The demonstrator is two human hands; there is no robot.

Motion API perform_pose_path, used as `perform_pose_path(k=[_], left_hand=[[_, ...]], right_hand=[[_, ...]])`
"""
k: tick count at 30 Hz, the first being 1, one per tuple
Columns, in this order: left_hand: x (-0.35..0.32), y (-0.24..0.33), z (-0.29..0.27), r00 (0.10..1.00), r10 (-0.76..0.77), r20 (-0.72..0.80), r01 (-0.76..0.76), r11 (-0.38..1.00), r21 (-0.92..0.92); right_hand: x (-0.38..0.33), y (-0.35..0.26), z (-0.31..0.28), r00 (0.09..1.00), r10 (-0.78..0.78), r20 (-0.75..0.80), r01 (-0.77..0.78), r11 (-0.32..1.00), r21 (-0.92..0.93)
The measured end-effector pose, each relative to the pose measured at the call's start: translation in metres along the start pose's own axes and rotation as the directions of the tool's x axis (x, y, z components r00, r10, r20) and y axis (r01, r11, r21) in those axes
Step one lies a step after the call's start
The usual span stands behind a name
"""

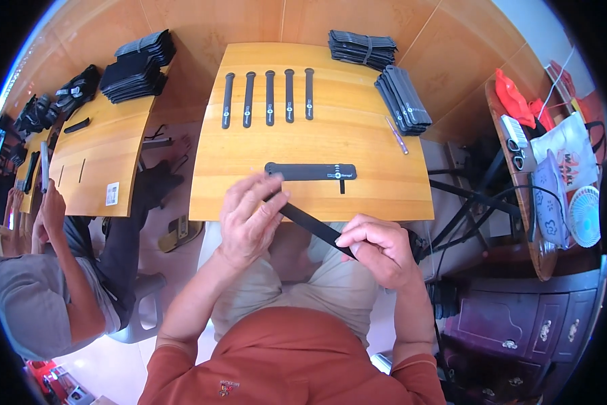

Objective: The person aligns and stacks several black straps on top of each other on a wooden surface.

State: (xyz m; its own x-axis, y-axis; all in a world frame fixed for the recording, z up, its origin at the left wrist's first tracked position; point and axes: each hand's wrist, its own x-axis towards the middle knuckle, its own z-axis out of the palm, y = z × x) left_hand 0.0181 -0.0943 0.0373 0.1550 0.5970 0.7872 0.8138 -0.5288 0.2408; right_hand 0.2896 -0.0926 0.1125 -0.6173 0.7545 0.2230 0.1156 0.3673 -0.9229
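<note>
Both hands pinch black strap (313, 226): left hand (249, 219) upper end, right hand (378, 250) lower end, above wooden table (357, 145) edge.

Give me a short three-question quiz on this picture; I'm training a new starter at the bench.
1. True or false: both hands hold one black strap.
2. How many straps lie in the row at the far end of the table?
3. What lies beside the right-hand stack? A) pen B) scissors C) cup

Key: 1 true: left hand and right hand pinch its ends. 2 five. 3 A, the pen.
</note>
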Motion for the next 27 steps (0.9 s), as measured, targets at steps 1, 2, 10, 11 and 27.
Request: perform_pose_path(k=[1, 2, 10, 11, 27], left_hand=[[-0.009, -0.007, 0.0, 0.993, -0.02, 0.117, 0.037, 0.988, -0.148], [-0.015, -0.01, 0.0, 0.972, -0.023, 0.234, 0.091, 0.954, -0.287], [-0.023, -0.003, -0.014, 0.794, -0.315, 0.521, 0.558, 0.718, -0.417], [-0.021, -0.003, -0.015, 0.697, -0.401, 0.595, 0.702, 0.552, -0.45], [-0.01, -0.031, 0.015, 0.449, -0.594, 0.667, 0.893, 0.267, -0.363]], right_hand=[[-0.004, 0.001, 0.002, 0.998, 0.052, -0.022, -0.049, 0.992, 0.114], [-0.006, 0.002, 0.003, 0.994, 0.106, -0.038, -0.095, 0.969, 0.228], [-0.012, 0.051, 0.004, 0.903, 0.239, -0.358, -0.15, 0.954, 0.259], [-0.01, 0.057, 0.004, 0.865, 0.262, -0.427, -0.181, 0.958, 0.222], [0.008, 0.131, -0.011, 0.795, 0.34, -0.502, -0.256, 0.939, 0.23]])
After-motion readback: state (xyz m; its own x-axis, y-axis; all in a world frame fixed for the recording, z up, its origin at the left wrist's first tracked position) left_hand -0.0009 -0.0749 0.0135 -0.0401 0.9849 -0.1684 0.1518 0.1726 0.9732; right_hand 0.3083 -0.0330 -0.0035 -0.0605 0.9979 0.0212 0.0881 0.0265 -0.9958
